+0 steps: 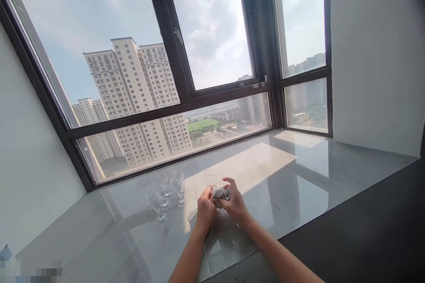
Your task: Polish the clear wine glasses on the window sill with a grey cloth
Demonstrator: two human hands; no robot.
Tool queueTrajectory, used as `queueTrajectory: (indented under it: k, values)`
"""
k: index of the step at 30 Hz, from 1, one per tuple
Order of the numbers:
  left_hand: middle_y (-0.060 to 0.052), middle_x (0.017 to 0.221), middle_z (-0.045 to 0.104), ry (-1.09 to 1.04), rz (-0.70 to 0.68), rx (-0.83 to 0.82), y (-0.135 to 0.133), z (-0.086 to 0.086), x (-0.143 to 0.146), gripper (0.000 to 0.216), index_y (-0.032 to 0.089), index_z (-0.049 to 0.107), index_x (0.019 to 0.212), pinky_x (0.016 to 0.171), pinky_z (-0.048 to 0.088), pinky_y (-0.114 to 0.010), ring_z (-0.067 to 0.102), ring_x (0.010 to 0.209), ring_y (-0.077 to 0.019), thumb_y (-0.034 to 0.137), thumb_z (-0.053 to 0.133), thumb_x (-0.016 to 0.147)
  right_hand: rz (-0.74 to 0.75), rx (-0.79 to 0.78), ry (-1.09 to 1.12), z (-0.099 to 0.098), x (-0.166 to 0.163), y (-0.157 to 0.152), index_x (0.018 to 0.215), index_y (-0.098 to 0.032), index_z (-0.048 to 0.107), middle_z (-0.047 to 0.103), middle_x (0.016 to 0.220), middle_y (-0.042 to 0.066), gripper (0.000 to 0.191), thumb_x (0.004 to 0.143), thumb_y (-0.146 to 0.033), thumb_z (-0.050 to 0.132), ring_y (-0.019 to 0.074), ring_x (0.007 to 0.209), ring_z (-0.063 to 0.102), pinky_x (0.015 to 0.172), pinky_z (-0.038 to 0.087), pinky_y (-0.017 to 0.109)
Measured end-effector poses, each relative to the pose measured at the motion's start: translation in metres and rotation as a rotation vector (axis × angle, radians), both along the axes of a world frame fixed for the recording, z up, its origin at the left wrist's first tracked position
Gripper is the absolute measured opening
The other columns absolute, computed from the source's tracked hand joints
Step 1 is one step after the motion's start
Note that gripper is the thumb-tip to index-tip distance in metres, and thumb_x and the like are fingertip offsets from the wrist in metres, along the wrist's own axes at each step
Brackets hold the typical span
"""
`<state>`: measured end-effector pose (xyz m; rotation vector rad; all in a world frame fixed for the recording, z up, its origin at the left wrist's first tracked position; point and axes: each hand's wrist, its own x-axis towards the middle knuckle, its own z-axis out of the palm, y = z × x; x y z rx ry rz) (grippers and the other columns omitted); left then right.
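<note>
My left hand (205, 209) is closed around the lower part of a clear wine glass (211, 177), whose bowl rises above my fingers. My right hand (234, 203) is closed on a small white cloth (221, 193) pressed against that glass. Both hands meet over a glossy grey marble window sill (299, 172). Just to the left stand several more empty wine glasses (166, 194), upright on the sill.
A large dark-framed window (186, 97) runs along the back of the sill, with high-rise blocks outside. White walls close in on the left and right. A dark surface (365, 234) lies at the near right. Sunlight patches fall on the sill.
</note>
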<state>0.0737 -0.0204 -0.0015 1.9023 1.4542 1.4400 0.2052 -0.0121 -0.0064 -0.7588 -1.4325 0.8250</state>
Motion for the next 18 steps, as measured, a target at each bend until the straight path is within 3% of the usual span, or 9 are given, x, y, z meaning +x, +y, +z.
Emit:
queueTrajectory:
  k: [3,6,8,11,14,18]
  values:
    - [-0.006,0.092,0.069,-0.15,-0.072,-0.171,0.002,-0.002,0.001,0.025,0.019,0.059,0.097,0.067,0.054,-0.029,0.065,0.077,-0.016,0.04,0.047,0.089,-0.056,0.036,0.018,0.004,0.001,-0.003,0.121,-0.025,0.041,0.06,0.079,-0.004,0.055,0.069,-0.016,0.059,0.0157,0.067,0.058,0.064,0.048,0.028]
    - [-0.008,0.094,0.07,-0.236,-0.043,-0.281,0.003,-0.005,0.001,0.033,0.019,0.058,0.103,0.057,0.054,-0.026,0.068,0.082,-0.0185,0.045,0.054,0.084,-0.245,0.081,0.023,0.008,0.011,0.005,0.121,-0.024,0.043,0.061,0.085,-0.002,0.05,0.074,-0.018,0.057,0.0164,0.073,0.06,0.072,0.049,0.03]
    - [-0.007,0.089,0.07,-0.241,-0.005,-0.297,0.002,-0.005,0.001,0.031,0.019,0.058,0.096,0.056,0.054,-0.027,0.068,0.082,-0.0194,0.046,0.055,0.082,-0.373,0.103,-0.004,0.008,0.028,0.018,0.122,-0.024,0.043,0.062,0.088,0.0,0.048,0.076,-0.018,0.055,0.0177,0.077,0.061,0.075,0.049,0.031]
    - [-0.009,0.089,0.072,-0.224,-0.007,-0.281,0.002,-0.004,0.0,0.029,0.02,0.057,0.087,0.063,0.056,-0.031,0.07,0.083,-0.0204,0.048,0.054,0.083,-0.449,0.146,-0.114,0.002,0.063,0.045,0.12,-0.023,0.045,0.063,0.095,0.004,0.045,0.076,-0.018,0.051,0.0211,0.086,0.063,0.079,0.049,0.035]
    - [-0.011,0.093,0.074,-0.138,-0.038,-0.197,0.003,-0.004,-0.002,0.024,0.02,0.057,0.085,0.078,0.055,-0.035,0.071,0.096,-0.024,0.044,0.054,0.084,-0.52,0.09,-0.165,-0.007,0.092,0.063,0.119,-0.022,0.046,0.063,0.095,0.006,0.045,0.074,-0.019,0.051,0.024,0.089,0.063,0.078,0.049,0.037]
    - [-0.011,0.099,0.076,0.002,-0.04,-0.136,0.006,-0.008,-0.005,0.022,0.021,0.063,0.089,0.085,0.052,-0.039,0.07,0.101,-0.0257,0.04,0.053,0.084,-0.571,0.013,-0.133,-0.013,0.102,0.067,0.121,-0.023,0.044,0.063,0.094,0.006,0.047,0.074,-0.023,0.051,0.0243,0.088,0.062,0.077,0.05,0.038]
